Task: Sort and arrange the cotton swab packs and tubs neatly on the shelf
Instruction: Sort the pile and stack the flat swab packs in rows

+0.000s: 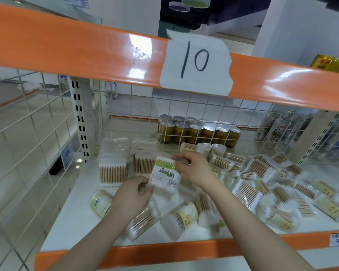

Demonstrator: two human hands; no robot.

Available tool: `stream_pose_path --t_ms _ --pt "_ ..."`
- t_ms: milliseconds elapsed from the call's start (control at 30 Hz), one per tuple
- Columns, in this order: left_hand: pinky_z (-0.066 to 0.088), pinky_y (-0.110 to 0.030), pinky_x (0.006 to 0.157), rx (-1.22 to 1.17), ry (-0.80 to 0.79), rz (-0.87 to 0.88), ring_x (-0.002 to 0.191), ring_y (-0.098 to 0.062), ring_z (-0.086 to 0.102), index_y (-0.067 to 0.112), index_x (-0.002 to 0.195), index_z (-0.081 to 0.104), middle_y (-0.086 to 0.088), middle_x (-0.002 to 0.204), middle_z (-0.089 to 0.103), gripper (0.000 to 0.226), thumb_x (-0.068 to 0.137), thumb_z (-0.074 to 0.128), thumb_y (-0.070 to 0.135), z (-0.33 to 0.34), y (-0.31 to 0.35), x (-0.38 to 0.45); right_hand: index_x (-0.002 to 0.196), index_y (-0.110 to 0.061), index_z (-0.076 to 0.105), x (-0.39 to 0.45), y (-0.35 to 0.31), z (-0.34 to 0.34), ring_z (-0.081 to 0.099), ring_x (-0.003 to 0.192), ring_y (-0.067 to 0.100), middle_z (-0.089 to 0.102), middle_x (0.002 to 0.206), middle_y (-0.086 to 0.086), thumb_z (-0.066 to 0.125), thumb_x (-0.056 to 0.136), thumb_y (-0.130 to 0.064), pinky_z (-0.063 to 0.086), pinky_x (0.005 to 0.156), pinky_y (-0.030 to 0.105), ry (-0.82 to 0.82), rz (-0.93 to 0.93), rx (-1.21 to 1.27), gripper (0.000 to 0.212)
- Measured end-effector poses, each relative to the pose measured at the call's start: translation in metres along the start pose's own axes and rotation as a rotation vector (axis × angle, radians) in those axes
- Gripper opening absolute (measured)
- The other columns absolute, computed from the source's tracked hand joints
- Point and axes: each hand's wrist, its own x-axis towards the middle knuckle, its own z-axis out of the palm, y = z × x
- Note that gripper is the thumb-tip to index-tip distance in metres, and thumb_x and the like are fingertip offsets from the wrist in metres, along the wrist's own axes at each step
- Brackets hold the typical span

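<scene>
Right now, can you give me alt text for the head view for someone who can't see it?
Both hands hold one flat cotton swab pack above a white shelf, the left hand at its lower corner, the right hand at its top edge. Neat stacks stand at left; loose packs and tubs lie scattered right.

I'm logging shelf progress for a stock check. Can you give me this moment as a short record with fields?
held item: flat swab pack, green label facing the camera
left hand: pinches the pack's lower left corner
right hand: pinches its upper right edge
sorted: neat stacks of packs at the shelf's back left
unsorted: packs and tubs jumbled on the right and front
behind the wire grid: cans
shelf tag: 10
</scene>
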Motion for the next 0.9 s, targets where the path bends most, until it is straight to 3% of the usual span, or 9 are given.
stream_pose_path --t_ms 100,267,367,600,900 --pt "0.044 -0.022 0.072 0.023 -0.004 0.008 0.085 -0.009 0.056 0.018 0.094 0.066 0.006 0.092 0.063 0.014 0.085 0.063 0.028 -0.0003 0.001 -0.0025 0.103 -0.014 0.066 0.0038 -0.0013 -0.0002 0.056 0.092 0.005 0.062 0.108 -0.003 0.059 0.088 -0.01 0.044 0.067 0.002 -0.018 0.005 0.013 0.017" --pt "0.047 -0.026 0.074 0.047 -0.021 0.019 0.081 -0.008 0.056 0.023 0.088 0.064 0.007 0.087 0.062 0.008 0.084 0.064 0.029 -0.001 0.0006 -0.0065 0.113 -0.009 0.065 0.0073 -0.0014 0.0026 0.059 0.092 0.008 0.065 0.108 0.001 0.06 0.088 -0.011 0.046 0.072 0.009 -0.039 0.01 0.004 0.025" --pt "0.046 -0.025 0.074 0.046 -0.034 0.028 0.081 -0.008 0.056 0.024 0.083 0.06 0.007 0.086 0.062 0.008 0.083 0.065 0.03 -0.0017 -0.0007 -0.0069 0.113 -0.01 0.065 0.008 -0.0022 0.0042 0.057 0.086 0.003 0.064 0.103 -0.002 0.059 0.089 -0.011 0.044 0.067 0.002 -0.059 0.001 -0.023 0.025" --pt "0.044 -0.023 0.073 0.097 0.005 0.03 0.085 -0.008 0.055 0.02 0.092 0.064 0.01 0.087 0.057 0.015 0.083 0.064 0.032 -0.0062 -0.0024 -0.0057 0.113 -0.012 0.065 0.0086 -0.0002 0.0068 0.053 0.078 -0.009 0.062 0.098 -0.007 0.056 0.091 -0.011 0.041 0.067 0.0 -0.085 0.002 -0.025 0.024" --pt "0.047 -0.025 0.074 0.102 -0.008 -0.034 0.089 -0.008 0.056 0.024 0.096 0.064 0.011 0.096 0.061 0.016 0.082 0.065 0.032 -0.0056 -0.0048 -0.0015 0.115 -0.011 0.064 0.0069 0.0013 0.0067 0.054 0.081 -0.01 0.061 0.098 -0.008 0.057 0.088 -0.004 0.045 0.072 0.002 -0.106 0.013 0.019 0.028"
